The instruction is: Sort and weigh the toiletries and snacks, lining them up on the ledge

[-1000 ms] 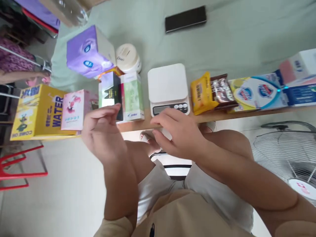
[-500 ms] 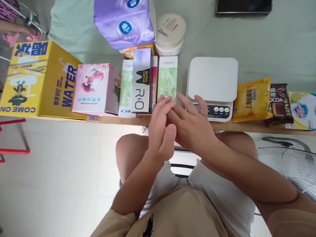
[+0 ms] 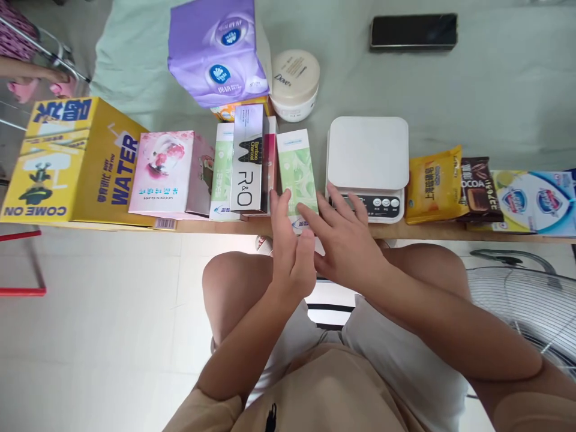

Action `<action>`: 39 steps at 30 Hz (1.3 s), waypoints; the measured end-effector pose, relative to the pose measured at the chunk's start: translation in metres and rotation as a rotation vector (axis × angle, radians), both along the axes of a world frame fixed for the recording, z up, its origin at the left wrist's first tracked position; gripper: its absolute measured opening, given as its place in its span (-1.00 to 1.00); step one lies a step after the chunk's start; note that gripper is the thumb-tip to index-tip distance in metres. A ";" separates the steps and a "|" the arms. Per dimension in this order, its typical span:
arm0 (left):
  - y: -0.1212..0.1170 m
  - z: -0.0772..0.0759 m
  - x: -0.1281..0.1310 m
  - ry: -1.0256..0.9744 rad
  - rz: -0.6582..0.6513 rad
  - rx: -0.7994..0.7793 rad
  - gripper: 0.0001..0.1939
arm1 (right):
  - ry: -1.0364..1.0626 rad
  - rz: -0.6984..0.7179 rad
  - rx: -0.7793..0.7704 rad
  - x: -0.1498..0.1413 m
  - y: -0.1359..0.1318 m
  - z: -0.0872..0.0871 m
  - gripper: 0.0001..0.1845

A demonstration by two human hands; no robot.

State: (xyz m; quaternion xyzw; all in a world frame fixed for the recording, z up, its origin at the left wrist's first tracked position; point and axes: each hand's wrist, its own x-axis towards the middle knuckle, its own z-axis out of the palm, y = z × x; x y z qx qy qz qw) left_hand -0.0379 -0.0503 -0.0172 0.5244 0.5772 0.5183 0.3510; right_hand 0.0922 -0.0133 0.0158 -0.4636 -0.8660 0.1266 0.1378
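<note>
The green-and-white carton (image 3: 297, 171) lies slightly askew at the table's front edge, with a narrow gap from the boxes on its left. My left hand (image 3: 291, 258) is at its lower left side, fingers stretched upward and thumb apart. Across its lower right corner reaches my right hand (image 3: 348, 243), fingers spread, an index fingertip at the carton and other fingers over the front of the white kitchen scale (image 3: 368, 150). Neither hand is closed round anything. Left of the carton stands an R&O Bamboo Charcoal box (image 3: 247, 162). The scale's display is partly covered.
Leftward sit a pink box (image 3: 162, 171) and yellow WATER box (image 3: 85, 162). Behind are a purple Vinda tissue pack (image 3: 216, 54), Dove jar (image 3: 294, 84) and black box (image 3: 414, 32). Rightward lie a yellow packet (image 3: 432, 183), cocoa packet (image 3: 481, 189) and soap pack (image 3: 533, 201). A fan (image 3: 526, 306) stands below.
My hands came together in front of the boxes. Since half a second ago the green-and-white carton has turned askew and come away from its neighbours. The view shifted too.
</note>
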 end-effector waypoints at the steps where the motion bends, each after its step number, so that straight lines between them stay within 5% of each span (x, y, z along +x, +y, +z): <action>1: -0.001 -0.002 0.002 -0.046 0.003 -0.011 -0.31 | 0.015 0.021 -0.022 0.000 0.000 0.000 -0.42; 8: 0.000 -0.014 0.013 -0.060 0.032 0.255 -0.15 | 0.230 0.055 0.115 0.005 -0.018 -0.015 -0.40; 15: 0.011 -0.004 0.033 0.022 -0.066 0.580 -0.25 | 0.309 -0.010 0.294 0.029 -0.025 -0.017 -0.42; 20: 0.045 0.000 0.057 0.063 -0.156 0.537 -0.26 | 0.281 -0.207 0.331 0.047 -0.006 -0.010 -0.52; 26: 0.079 0.002 0.074 0.086 -0.157 0.571 -0.43 | 0.323 -0.275 0.021 0.065 0.017 -0.010 -0.46; 34: 0.080 -0.013 0.033 0.106 0.018 0.522 -0.45 | 0.409 -0.339 -0.025 0.076 0.020 0.009 -0.32; 39: 0.075 -0.003 0.020 0.206 0.008 0.470 -0.54 | 0.453 -0.308 -0.029 0.075 0.027 0.009 -0.29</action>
